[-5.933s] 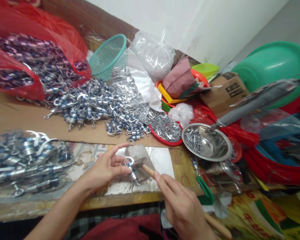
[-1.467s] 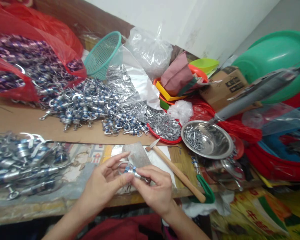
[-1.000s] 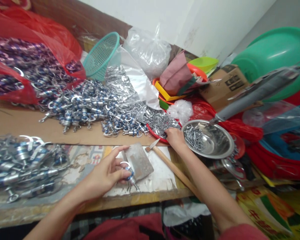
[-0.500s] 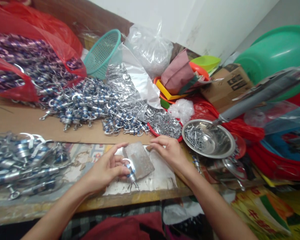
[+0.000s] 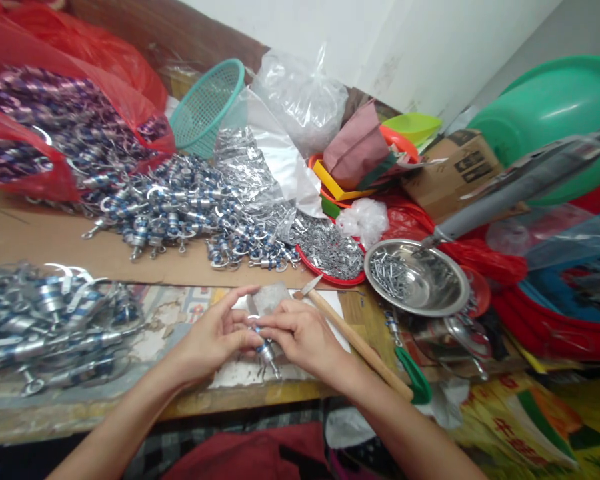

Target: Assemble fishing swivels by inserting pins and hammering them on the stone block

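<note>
My left hand [image 5: 215, 337] has thumb and fingers closed on a small silver-and-blue metal fitting [image 5: 266, 352] with a curved white-silver arm and a ring end pointing down toward me. My right hand [image 5: 303, 330] pinches the upper part of the same fitting; whether something tiny is also between its fingertips is hidden. Behind the fingers, a grey metal block [image 5: 271, 297] rests on white paper, partly covered by my right hand. A hammer [image 5: 363, 343] with a wooden handle and a thin pointed head lies just right of that hand, its handle partly behind my forearm.
Similar fittings form a pile [image 5: 55, 333] at left and another heap [image 5: 165, 207] farther back. A red tray [image 5: 305, 265] of small metal strips and a steel bowl [image 5: 417, 300] of pins stand at right. Above the bowl slants a grey tool [image 5: 520, 190]. A green-handled tool [image 5: 414, 377] hangs near the edge.
My right hand has moved left from beside the block to the fitting and now covers part of the block. The hammer shows beside it. My left hand stays on the fitting.
</note>
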`<state>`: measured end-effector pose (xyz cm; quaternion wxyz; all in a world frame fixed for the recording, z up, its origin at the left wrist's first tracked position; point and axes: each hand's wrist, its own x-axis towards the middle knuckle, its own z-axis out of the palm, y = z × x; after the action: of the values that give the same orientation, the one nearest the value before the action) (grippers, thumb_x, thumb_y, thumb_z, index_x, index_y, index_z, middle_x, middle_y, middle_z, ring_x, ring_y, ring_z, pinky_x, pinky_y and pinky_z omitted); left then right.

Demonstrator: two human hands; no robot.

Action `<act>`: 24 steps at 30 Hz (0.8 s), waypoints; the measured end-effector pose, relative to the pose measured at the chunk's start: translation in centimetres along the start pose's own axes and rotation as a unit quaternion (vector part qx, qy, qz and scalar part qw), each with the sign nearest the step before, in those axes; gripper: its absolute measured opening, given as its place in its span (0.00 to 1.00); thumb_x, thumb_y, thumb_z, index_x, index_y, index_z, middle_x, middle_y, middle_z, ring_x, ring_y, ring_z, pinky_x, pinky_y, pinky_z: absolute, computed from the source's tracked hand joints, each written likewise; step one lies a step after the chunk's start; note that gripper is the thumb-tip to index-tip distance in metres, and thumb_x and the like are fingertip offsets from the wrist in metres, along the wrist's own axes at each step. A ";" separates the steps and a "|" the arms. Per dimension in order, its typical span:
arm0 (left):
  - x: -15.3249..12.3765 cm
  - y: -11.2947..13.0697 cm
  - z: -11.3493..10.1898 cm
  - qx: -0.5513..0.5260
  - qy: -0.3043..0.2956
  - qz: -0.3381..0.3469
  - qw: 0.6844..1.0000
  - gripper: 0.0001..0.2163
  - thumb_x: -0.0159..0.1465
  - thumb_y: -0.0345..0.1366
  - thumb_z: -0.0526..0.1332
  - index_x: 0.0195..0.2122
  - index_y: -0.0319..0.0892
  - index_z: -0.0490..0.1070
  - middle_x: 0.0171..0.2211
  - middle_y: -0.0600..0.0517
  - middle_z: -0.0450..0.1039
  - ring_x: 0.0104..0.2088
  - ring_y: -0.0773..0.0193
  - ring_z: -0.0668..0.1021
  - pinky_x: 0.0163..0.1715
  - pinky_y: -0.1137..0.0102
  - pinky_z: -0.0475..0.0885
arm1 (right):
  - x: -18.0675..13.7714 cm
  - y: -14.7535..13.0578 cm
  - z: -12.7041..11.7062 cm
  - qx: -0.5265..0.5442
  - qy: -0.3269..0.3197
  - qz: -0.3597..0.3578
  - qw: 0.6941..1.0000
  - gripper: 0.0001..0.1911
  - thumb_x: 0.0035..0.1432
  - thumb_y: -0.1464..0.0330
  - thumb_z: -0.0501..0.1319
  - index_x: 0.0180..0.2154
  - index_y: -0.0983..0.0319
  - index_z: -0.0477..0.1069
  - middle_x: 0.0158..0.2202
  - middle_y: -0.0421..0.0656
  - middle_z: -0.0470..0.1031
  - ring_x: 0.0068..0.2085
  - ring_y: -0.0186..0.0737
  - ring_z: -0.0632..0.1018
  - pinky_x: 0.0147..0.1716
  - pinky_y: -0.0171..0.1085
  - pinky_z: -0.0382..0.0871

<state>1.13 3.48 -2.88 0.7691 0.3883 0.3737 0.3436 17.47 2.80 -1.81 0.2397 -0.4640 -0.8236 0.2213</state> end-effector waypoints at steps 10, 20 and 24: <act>0.0 0.0 -0.1 0.006 0.030 -0.014 0.999 0.27 0.46 0.26 0.65 0.48 0.40 0.61 0.25 0.56 0.70 0.25 0.66 0.74 0.27 0.66 0.75 | -2.5 3.8 -3.0 -0.013 0.204 0.131 0.970 0.10 0.57 0.68 0.56 0.41 0.61 0.71 0.36 0.44 0.72 0.38 0.39 0.72 0.38 0.37 0.66; 0.1 -0.1 -0.1 0.025 0.019 -0.004 0.999 0.25 0.49 0.27 0.65 0.47 0.44 0.57 0.25 0.57 0.73 0.26 0.66 0.76 0.27 0.67 0.75 | -2.2 -0.2 -0.9 -0.085 0.056 -0.068 0.992 0.13 0.60 0.74 0.52 0.42 0.58 0.71 0.34 0.43 0.72 0.36 0.38 0.70 0.34 0.35 0.64; 0.1 -0.2 -0.2 0.024 0.007 0.003 1.000 0.25 0.49 0.26 0.64 0.47 0.42 0.57 0.23 0.57 0.73 0.25 0.67 0.75 0.26 0.70 0.74 | -0.6 -1.3 -0.4 -0.169 -0.014 -0.093 0.981 0.11 0.62 0.71 0.51 0.41 0.61 0.71 0.31 0.44 0.70 0.33 0.38 0.69 0.30 0.35 0.63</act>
<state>1.09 3.53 -3.16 0.7561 0.4052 0.3859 0.3394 17.06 1.74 -0.83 0.1665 -0.4159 -0.8919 0.0623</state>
